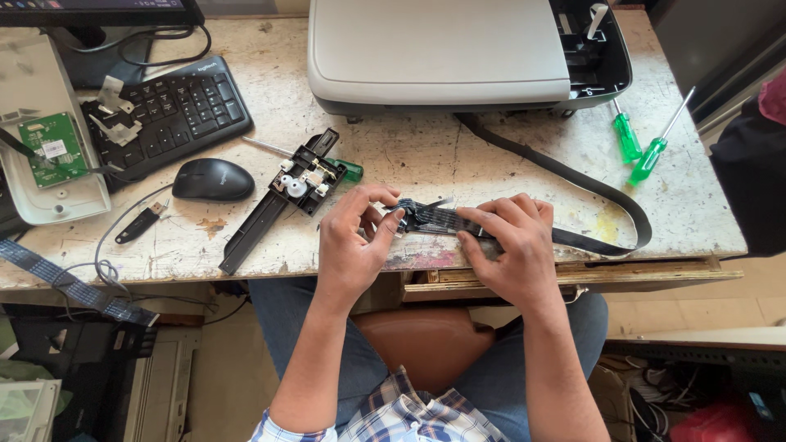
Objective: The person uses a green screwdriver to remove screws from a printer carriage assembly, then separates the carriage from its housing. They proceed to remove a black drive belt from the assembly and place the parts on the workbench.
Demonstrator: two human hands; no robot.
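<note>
My left hand (pixel 354 237) and my right hand (pixel 512 241) both pinch a black flat ribbon cable (pixel 432 219) near the table's front edge. The left fingers grip its bunched end, the right fingers press down on its flat run. The same black cable (pixel 589 184) loops right and back up into a grey-white printer (pixel 442 51) at the rear. A black plastic rail with a white gear assembly (pixel 286 192) lies just left of my left hand.
A black mouse (pixel 213 179), black keyboard (pixel 168 115) and green circuit board (pixel 51 149) lie at left. Two green-handled screwdrivers (pixel 639 147) rest at right, another (pixel 348 169) by the rail. A worn wooden table (pixel 393 151) holds it all.
</note>
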